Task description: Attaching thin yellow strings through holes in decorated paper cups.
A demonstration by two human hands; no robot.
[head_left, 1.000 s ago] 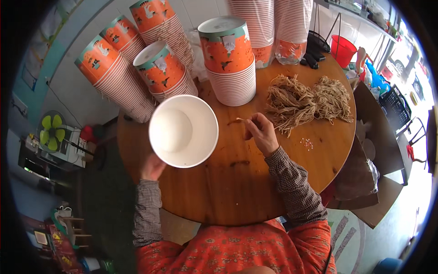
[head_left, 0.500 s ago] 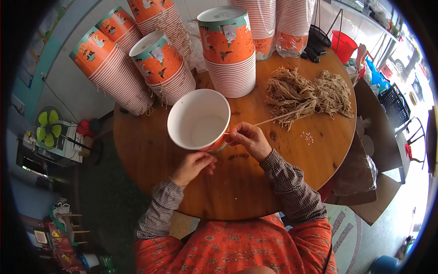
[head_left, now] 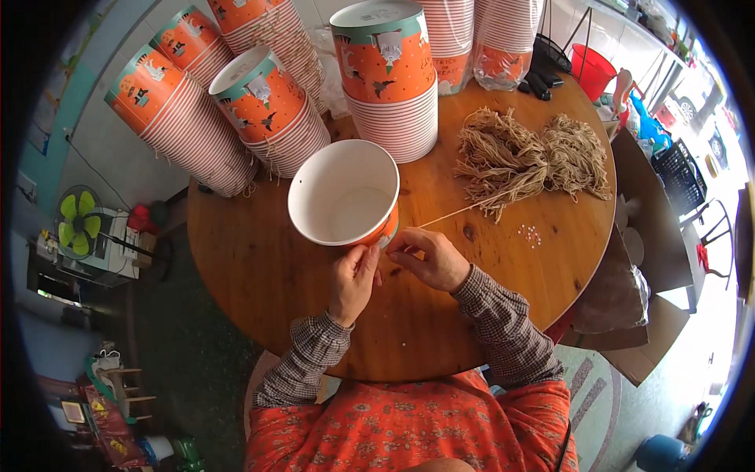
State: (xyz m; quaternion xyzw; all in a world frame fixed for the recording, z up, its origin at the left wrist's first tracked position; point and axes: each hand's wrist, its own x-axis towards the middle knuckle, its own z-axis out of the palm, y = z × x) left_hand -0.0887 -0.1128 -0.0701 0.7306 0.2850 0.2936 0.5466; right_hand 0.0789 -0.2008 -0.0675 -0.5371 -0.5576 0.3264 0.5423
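Head view: at a round wooden table, a person in checked sleeves and a red floral garment works on a white-lined orange paper bucket at the center of the frame. The bucket's mouth faces up toward the camera and leans slightly to the upper left; its long axis, strongly foreshortened, runs from the mouth down to the base at the lower right.

The left hand is just below the bucket's near rim, fingers drawn together and pointing upward, with the thumb alongside; whether they pinch anything I cannot tell. The right hand, just beside the bucket's lower right, has thumb and forefinger pressed together, pinching a tan cord. The cord stretches in a straight diagonal up and right to a tan fiber bundle right of center.

Small pale bits lie scattered below the bundle. A tall bucket stack stands upside down at top center, and more inverted stacks lean across the upper left. A red pail sits at the upper right.
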